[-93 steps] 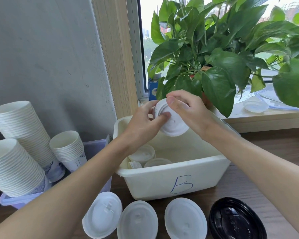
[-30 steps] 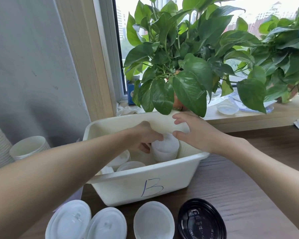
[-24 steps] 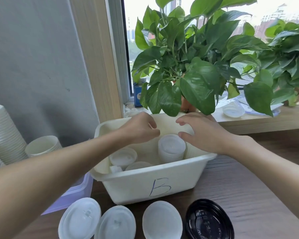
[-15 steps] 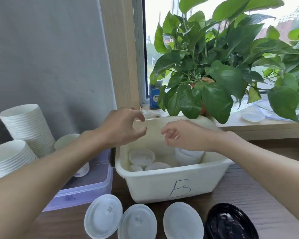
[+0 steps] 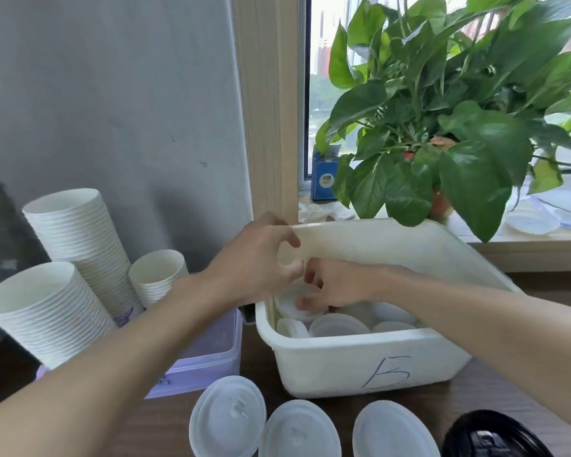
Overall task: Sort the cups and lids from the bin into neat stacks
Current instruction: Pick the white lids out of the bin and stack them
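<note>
Loosely curled left grip (image 5: 254, 262) just beside lower right grip (image 5: 337, 285), fingers bent downward.

1. Bin (image 5: 343, 364): top open, entry from above; loose lids (image 5: 338, 326) cover its near floor.
2. Plant leaves (image 5: 475, 186) overhang the far right rim.
3. Left: purple tray (image 5: 208, 364) just beside the bin, tall cup stacks (image 5: 76, 239) standing in it.
4. Front: three white lids (image 5: 299, 430) and a black lid (image 5: 488, 437) line the worktop (image 5: 561, 285).
5. Right of bin: bare worktop up to the sill (image 5: 524, 255).

A handwritten blue "B" marks the front wall of the white bin (image 5: 327, 367).
</note>
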The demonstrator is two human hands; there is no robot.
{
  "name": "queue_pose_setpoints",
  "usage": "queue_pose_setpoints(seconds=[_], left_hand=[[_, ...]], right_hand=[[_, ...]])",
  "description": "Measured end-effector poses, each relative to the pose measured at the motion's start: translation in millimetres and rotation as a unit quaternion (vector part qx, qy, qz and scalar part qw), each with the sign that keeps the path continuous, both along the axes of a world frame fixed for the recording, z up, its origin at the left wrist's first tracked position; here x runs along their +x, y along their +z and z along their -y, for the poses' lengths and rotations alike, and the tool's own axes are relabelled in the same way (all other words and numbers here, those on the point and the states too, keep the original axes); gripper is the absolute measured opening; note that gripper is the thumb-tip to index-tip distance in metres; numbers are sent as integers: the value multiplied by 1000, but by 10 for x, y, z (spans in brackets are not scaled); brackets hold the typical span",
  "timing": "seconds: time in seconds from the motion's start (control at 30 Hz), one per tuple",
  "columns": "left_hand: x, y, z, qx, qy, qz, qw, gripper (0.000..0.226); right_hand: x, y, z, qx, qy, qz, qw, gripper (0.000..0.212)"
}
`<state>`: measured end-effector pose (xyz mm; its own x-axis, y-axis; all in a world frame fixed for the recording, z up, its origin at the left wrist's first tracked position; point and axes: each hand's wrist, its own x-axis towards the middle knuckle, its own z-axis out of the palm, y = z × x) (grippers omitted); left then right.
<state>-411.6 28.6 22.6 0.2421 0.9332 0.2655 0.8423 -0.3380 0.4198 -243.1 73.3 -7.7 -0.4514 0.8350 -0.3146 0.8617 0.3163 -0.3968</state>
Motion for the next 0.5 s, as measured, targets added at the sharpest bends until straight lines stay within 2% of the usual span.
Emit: queue_pose_setpoints(seconds=[0.17,0.37,0.5], left_hand=[[12,-15,-1,6,3,10,1000,28],[27,-11,1,10,7,5,1000,30],[27,-16,-2,11,9,0,1000,30]], right_hand=[[-10,-54,11,0,-5,-15,1000,58],[18,-59,2,2,-30,-55,998,44],[66,22,26,-3,-61,-90,994,45]])
